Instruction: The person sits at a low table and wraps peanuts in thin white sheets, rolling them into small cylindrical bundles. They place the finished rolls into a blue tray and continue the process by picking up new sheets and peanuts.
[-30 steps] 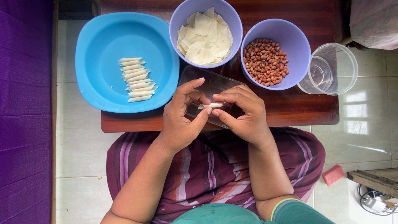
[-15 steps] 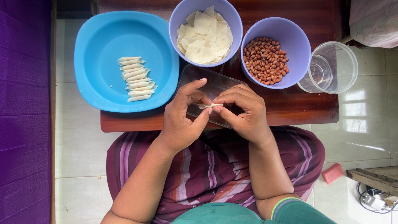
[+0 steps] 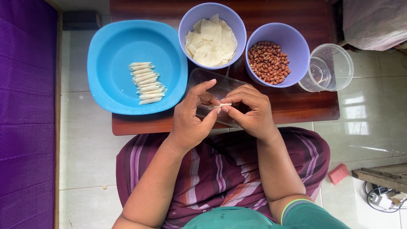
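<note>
Two hands [image 3: 222, 112] on one wrapper roll [image 3: 221, 105]

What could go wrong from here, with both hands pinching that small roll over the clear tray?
1. The left hand and right hand grip the small pale roll only at the fingertips; it could slip or unroll.
2. The clear cup overhangs the edge of the wooden table; a bump might tip it off.
3. The right hand works close to the peanut bowl and might knock it.

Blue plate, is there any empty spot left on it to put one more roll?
Yes. The blue plate is bare left of, above and below the row of rolls. The table is crowded: two purple bowls, a clear cup and both hands.
</note>
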